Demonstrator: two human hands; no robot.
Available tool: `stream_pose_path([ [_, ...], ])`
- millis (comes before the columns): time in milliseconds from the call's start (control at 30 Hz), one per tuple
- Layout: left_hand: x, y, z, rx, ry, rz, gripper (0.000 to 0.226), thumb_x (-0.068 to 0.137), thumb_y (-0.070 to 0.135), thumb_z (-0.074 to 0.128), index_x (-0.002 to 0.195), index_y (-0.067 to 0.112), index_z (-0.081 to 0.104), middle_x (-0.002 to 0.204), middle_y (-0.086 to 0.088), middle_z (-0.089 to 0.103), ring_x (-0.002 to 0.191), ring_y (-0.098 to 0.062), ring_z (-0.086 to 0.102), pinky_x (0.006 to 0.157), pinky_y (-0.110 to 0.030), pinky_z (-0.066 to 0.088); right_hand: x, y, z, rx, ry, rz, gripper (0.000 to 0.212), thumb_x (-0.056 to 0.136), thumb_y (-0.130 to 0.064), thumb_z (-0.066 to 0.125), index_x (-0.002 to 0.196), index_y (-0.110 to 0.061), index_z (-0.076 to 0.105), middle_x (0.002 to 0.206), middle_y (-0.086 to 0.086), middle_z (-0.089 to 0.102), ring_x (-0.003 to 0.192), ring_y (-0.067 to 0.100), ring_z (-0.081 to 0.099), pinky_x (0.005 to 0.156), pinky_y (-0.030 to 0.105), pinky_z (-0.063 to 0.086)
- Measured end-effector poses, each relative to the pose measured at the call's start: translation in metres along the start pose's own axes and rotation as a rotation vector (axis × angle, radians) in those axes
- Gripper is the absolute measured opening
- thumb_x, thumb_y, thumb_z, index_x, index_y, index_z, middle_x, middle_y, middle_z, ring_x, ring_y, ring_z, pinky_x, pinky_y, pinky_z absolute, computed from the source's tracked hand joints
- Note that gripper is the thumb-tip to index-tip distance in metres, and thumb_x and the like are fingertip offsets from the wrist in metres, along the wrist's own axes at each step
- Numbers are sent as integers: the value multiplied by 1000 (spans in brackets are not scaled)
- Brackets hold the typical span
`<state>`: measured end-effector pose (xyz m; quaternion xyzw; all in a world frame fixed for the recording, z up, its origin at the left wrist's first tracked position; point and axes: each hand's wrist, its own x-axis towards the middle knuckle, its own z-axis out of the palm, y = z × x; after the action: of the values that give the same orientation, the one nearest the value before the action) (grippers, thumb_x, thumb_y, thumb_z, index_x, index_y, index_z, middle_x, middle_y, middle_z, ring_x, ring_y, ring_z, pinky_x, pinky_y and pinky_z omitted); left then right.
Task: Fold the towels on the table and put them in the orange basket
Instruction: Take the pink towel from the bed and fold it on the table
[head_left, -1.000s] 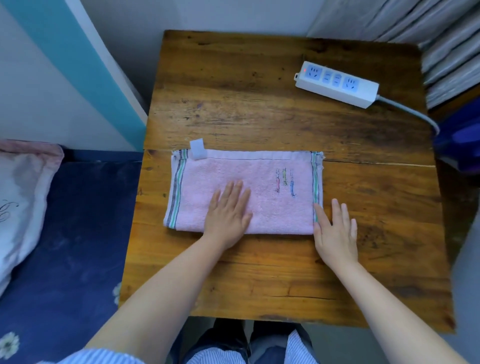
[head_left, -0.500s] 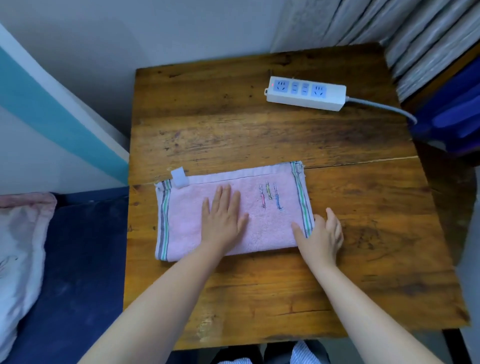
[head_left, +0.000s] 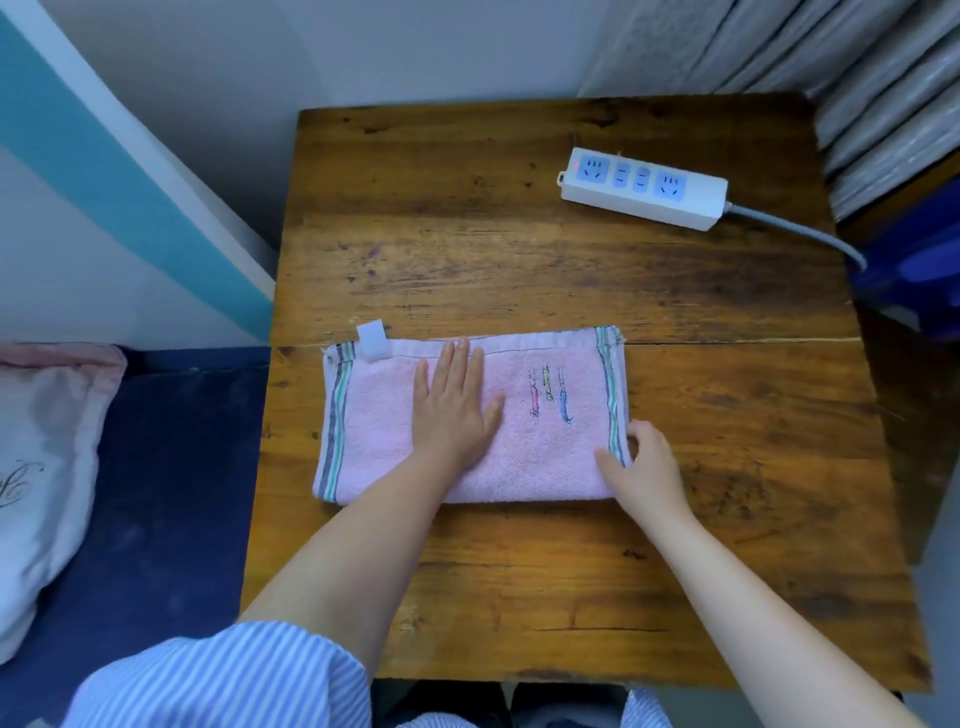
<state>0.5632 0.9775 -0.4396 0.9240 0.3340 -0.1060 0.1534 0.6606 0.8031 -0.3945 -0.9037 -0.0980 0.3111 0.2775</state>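
Note:
A pink towel (head_left: 550, 457) with striped ends and a small embroidered motif lies folded lengthwise on the wooden table (head_left: 519, 260). A white tag sticks out at its far left corner. My left hand (head_left: 453, 410) presses flat on the towel's middle, fingers straight. At the towel's near right corner, my right hand (head_left: 644, 460) curls its fingers round the striped edge, thumb on top of the cloth. No orange basket is in view.
A white power strip (head_left: 644, 189) with a grey cable lies at the table's far right. A blue object (head_left: 914, 275) stands off the right edge. Left of the table is a dark blue bed with a pale pillow (head_left: 41, 467). Walls close the far side.
My left hand slid farther up the towel toward its far edge. My right hand went from lying flat beside the right end to curling round the towel's near right corner.

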Motion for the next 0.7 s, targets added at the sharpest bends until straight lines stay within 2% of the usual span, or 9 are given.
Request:
stream_pose_path([
  [67, 0, -2, 1, -3, 1, -4, 64, 95, 44, 30, 148, 15, 7, 158, -2, 1, 146, -16, -4, 113, -38, -12, 1, -5, -3, 160, -4, 79, 46, 83, -8, 62, 123, -7, 42, 119, 13, 54, 95, 20, 51, 75, 25, 38],
  [167, 2, -2, 0, -17, -12, 6, 64, 95, 44, 29, 148, 16, 5, 158, -2, 0, 145, -15, -5, 114, -38, -12, 5, -16, -8, 411, -63, 275, 70, 83, -8, 63, 141, -14, 24, 117, 12, 56, 93, 20, 54, 77, 33, 47],
  [200, 1, -3, -1, -29, -15, 9, 64, 96, 44, 29, 148, 16, 4, 158, -2, -1, 145, -15, -6, 114, -38, -11, 5, -20, -9, 448, -78, 319, 68, 84, -7, 62, 141, -11, 26, 118, 12, 57, 94, 21, 56, 78, 33, 48],
  [267, -2, -7, -5, -60, -8, 18, 64, 96, 43, 29, 148, 15, 5, 158, -3, -1, 145, -16, -6, 114, -37, -11, 3, -30, -12, 481, -82, 325, 44, 86, -5, 59, 128, -4, 47, 112, 10, 62, 85, 18, 60, 68, 27, 51],
  [300, -5, -12, -7, -73, -3, 20, 63, 96, 42, 30, 148, 14, 5, 158, -3, -1, 145, -16, -6, 114, -37, -11, 0, -36, -13, 485, -71, 299, 32, 86, -5, 58, 118, -5, 57, 101, 6, 66, 79, 14, 60, 60, 24, 49],
  [367, -15, -25, -13, -75, 4, 21, 62, 97, 39, 30, 148, 13, 6, 158, -3, 0, 145, -17, -6, 114, -36, -10, -8, -50, -15, 476, -17, 195, 17, 86, -4, 56, 97, -12, 67, 83, -3, 65, 73, 9, 59, 55, 22, 46],
  [467, -36, -55, -25, -83, 19, -27, 59, 97, 35, 33, 147, 12, 10, 158, -5, 2, 146, -18, -3, 116, -36, -4, -27, -84, -8, 384, 40, -44, 20, 81, -2, 58, 70, -16, 66, 70, -6, 61, 68, 11, 55, 57, 22, 41],
  [567, -61, -89, -39, -95, 87, -115, 55, 97, 30, 37, 145, 10, 20, 157, -7, 11, 146, -20, 5, 117, -36, 6, -49, -122, 19, 283, -5, -244, 14, 77, 0, 58, 80, -6, 71, 71, -1, 65, 70, 12, 54, 58, 23, 38],
  [700, -100, -132, -50, -195, 153, -265, 49, 96, 23, 41, 141, 5, 33, 154, -10, 21, 145, -23, 11, 116, -39, 14, -66, -157, 75, 230, -118, -358, 13, 77, 1, 58, 82, 9, 68, 93, 23, 67, 85, 18, 56, 70, 29, 37],
])
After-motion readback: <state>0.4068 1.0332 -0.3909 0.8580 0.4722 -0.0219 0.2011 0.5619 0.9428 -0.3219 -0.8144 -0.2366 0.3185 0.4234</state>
